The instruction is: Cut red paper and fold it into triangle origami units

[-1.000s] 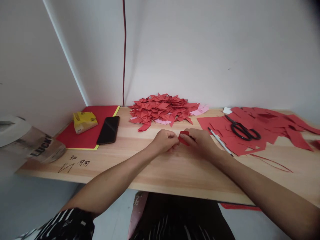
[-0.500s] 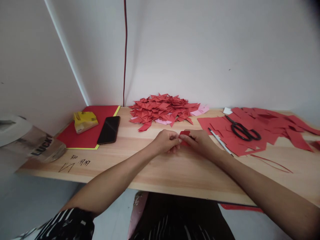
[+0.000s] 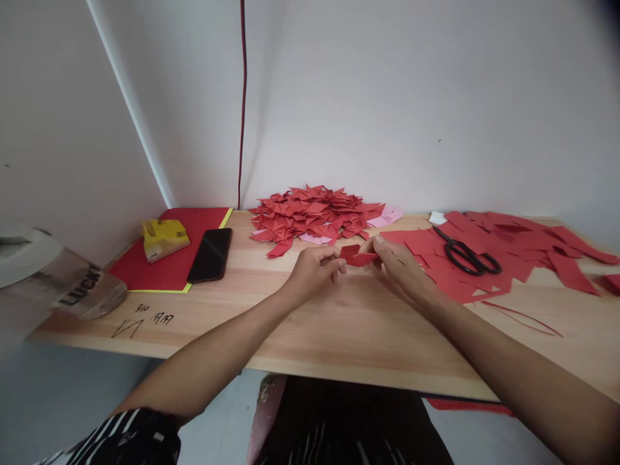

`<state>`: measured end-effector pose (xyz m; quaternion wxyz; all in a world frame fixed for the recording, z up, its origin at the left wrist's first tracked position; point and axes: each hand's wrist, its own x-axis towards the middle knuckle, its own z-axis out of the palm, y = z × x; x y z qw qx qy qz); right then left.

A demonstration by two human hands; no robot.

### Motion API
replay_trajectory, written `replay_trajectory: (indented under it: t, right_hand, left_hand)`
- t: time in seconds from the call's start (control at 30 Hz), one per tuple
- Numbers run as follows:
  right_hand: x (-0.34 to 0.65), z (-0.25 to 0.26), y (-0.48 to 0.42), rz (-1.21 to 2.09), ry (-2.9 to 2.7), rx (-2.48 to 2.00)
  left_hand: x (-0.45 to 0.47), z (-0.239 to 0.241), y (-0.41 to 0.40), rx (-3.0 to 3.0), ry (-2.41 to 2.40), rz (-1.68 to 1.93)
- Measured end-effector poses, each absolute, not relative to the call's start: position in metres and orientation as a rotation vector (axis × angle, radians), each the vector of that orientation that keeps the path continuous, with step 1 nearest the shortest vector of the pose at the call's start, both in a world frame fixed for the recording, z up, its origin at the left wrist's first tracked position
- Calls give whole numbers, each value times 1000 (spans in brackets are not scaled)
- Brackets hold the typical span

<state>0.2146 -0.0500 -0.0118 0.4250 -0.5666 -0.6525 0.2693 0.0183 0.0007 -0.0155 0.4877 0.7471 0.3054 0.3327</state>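
While fingers (image 3: 382,248) hold paper (image 3: 359,260), wooden desk (image 3: 300,339) meets pale wall (image 3: 387,97).

We have a wooden table (image 3: 310,342) before us, with a pile of folded paper (image 3: 314,216) at its back edge. Left of the pile lies a phone (image 3: 210,255), overlapping a red sheet (image 3: 145,276); farther left is a jar (image 3: 92,290). Right of the pile we see loose red paper (image 3: 513,248) and, nearer us, a thin strip (image 3: 498,305).

Left of the black phone (image 3: 210,255) I see a yellow packet (image 3: 165,240), farther left a lettered container (image 3: 80,284); behind the phone, a cable (image 3: 243,97).
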Motion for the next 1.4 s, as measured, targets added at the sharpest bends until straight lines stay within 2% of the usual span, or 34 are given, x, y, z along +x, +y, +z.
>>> replay_trajectory:
  t: [0.23, 0.57, 0.77, 0.9, 1.17, 1.4]
  right_hand:
    - [211, -19, -43, 1092, -1372, -1178]
    - [212, -25, -42, 1202, -1470, -1151]
    - [216, -32, -38, 1495, -1324, -945]
    - [217, -30, -41, 1622, -1343, -905]
    - [213, -13, -47, 1385, -1542, -1072]
    - [202, -4, -54, 549, -1722, -1254]
  left_hand:
    - [10, -7, -10, 2273, 631, 1155]
    - [8, -10, -5, 2588, 652, 1252]
    - [10, -15, 3, 2693, 382, 1696]
    - [10, -18, 6, 2721, 334, 1724]
    - [11, -19, 6, 2759, 408, 1666]
    - [13, -18, 4, 2723, 565, 1608]
